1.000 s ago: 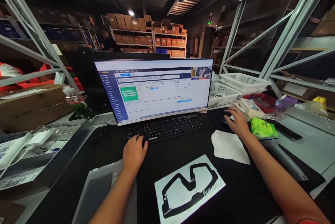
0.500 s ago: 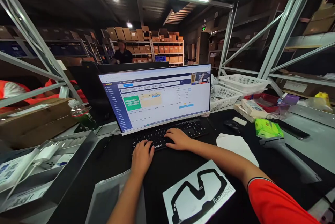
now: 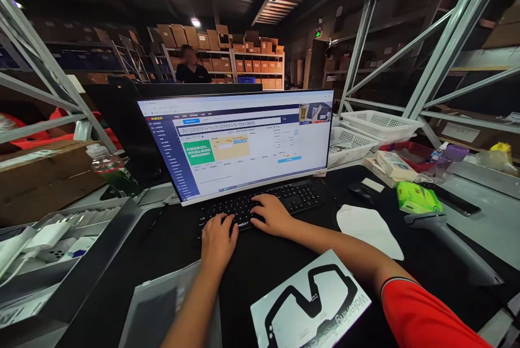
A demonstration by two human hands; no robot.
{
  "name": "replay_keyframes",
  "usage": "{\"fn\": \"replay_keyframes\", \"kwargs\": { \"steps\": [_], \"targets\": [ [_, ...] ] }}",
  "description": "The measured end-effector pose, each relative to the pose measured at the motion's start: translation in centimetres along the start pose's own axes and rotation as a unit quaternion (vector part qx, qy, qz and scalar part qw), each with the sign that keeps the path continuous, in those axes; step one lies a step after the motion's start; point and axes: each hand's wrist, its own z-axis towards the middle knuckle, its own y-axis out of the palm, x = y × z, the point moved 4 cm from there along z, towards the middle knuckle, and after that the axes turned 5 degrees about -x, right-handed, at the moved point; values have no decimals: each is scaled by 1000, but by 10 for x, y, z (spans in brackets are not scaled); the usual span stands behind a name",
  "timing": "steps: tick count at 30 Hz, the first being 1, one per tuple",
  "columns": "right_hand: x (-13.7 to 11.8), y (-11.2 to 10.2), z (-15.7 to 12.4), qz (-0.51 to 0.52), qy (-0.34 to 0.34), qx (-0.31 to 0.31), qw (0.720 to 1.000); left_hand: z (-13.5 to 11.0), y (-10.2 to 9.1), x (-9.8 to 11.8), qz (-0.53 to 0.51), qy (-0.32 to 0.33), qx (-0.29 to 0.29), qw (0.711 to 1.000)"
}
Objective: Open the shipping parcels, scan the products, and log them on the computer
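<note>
Both hands rest on a black keyboard [image 3: 284, 196] in front of a lit monitor [image 3: 239, 139]. My left hand [image 3: 218, 239] lies at the keyboard's near left edge, fingers spread over the keys and holding nothing. My right hand [image 3: 271, 213] lies beside it over the middle keys, fingers also stretched out and empty. A black mouse [image 3: 361, 192] sits apart to the right, untouched. A white card printed with a black glasses outline [image 3: 311, 302] lies near my right forearm.
A white cloth [image 3: 368, 226], a green packet [image 3: 418, 199], a grey handheld scanner [image 3: 450, 242] and a phone [image 3: 453, 199] lie right. White baskets [image 3: 379, 126] stand behind. A grey tray with white parts [image 3: 60, 239] is left, a bottle [image 3: 109, 166] beyond. A person [image 3: 190, 66] stands by far shelves.
My right hand left the mouse and moved left onto the keyboard, where it now rests beside the left hand. The screen's window changed slightly. The view shifted a little.
</note>
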Motion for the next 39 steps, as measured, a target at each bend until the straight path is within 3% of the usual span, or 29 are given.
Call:
{"fn": "replay_keyframes", "kwargs": {
  "steps": [11,18,22,29,33,39],
  "targets": [
    [-5,3,11,41,17,-59,997,-2,-5,5,29,-3,-3,1000],
    [25,-11,-5,-67,184,-29,980,-8,-5,13,55,-38,-11,998],
    [34,-17,-6,-69,208,-30,975,-12,-6,17,69,-46,-22,996],
    [34,-15,-8,-48,191,-6,980,-13,-10,20,74,-63,-25,995],
    [25,-9,-8,-17,121,25,992,-11,-12,13,68,-75,-20,995],
    [12,2,-3,37,54,8,998,-8,-18,0,58,-76,8,995]
  ]
}}
